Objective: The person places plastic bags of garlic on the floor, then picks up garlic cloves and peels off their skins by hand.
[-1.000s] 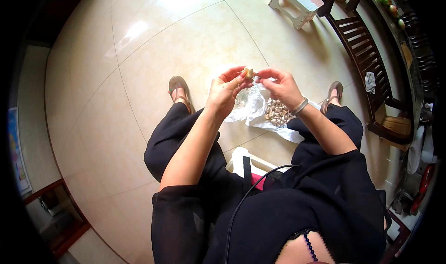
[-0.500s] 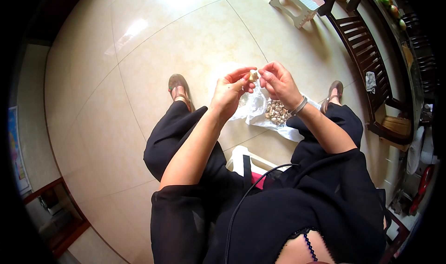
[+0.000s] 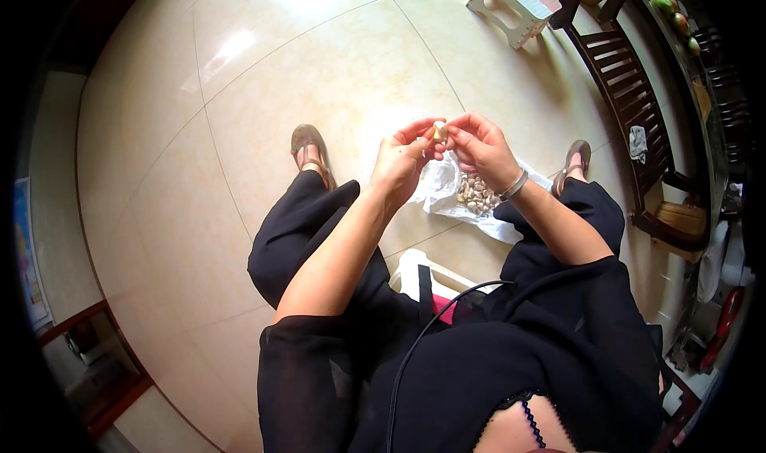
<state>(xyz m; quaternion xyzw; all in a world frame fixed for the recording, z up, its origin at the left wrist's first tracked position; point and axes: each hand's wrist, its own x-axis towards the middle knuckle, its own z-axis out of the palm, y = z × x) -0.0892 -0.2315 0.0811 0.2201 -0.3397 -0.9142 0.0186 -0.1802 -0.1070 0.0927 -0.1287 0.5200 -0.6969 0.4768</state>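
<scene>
A pale garlic clove (image 3: pixel 440 131) is pinched between the thumb and index finger of my left hand (image 3: pixel 401 151). From the other side, my right hand (image 3: pixel 482 146), with a bracelet at the wrist, has its thumb and fingertip closed on the clove's edge. Below the hands, several unpeeled garlic cloves (image 3: pixel 477 194) lie heaped on a white plastic bag (image 3: pixel 499 228) on the floor. Left of that heap is another crumpled white bag (image 3: pixel 435 183), partly covered by my hands, so its contents are hard to make out.
My feet stand apart on the tiled floor (image 3: pixel 239 134), one on each side of the bags. A white plastic stool (image 3: pixel 413 263) is beneath me. At the upper right are a folding step stool (image 3: pixel 515 10) and a dark wooden bench (image 3: pixel 610 70) with a cloth (image 3: pixel 637 143) on it.
My right fingertips have come in from just beside the garlic clove to its edge. The left hand still holds the clove, and the view has shifted slightly.
</scene>
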